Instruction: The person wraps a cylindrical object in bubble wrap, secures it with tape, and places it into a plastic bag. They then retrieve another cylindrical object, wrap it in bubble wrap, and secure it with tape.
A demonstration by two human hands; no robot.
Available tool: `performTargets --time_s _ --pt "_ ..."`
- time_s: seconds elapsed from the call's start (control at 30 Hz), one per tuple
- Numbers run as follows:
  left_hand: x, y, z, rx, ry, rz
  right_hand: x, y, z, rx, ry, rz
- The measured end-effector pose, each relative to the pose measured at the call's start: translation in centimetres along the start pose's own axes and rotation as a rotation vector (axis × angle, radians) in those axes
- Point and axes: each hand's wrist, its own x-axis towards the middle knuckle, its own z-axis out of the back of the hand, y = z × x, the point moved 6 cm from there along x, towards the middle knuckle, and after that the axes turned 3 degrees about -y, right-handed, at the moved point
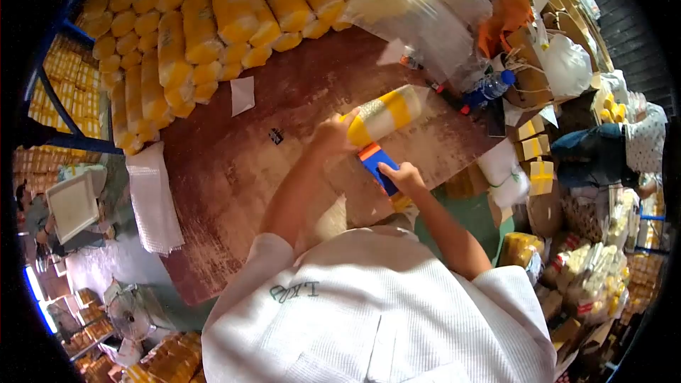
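Note:
My left hand (333, 132) is closed around the near end of a plastic-wrapped roll (388, 114) with yellow and whitish bands, held at a tilt above the reddish-brown worktable (213, 191). In my right hand (407, 178) is a blue-and-orange tape dispenser (379, 168), gripped with the thumb along its side. The orange end is close under the roll; whether it touches cannot be made out. A small black item (275, 135) and a white sheet of paper (242, 96) lie on the tabletop beyond my left arm.
Similar yellow wrapped rolls (234, 10) are stacked along the far side. Clear plastic sheeting (433, 10) covers the far right, near a blue-capped bottle (489, 89). Bubble wrap (154, 198) hangs at the left edge. A person in jeans (589, 154) is at the right, beside yellow-taped boxes (541, 176).

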Motion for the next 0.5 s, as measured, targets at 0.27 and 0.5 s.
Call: performTargets --time_s 0.27,0.5 --pt "-4.4 -1.8 -0.2 0.053 -0.048 0.075 -3.5 -2.6 2.2 -0.113 -0.042 0.050" --pt "-12.4 0.5 -3.7 -0.682 0.124 0.422 -8.2 -2.2 1.9 0.008 0.052 0.099"
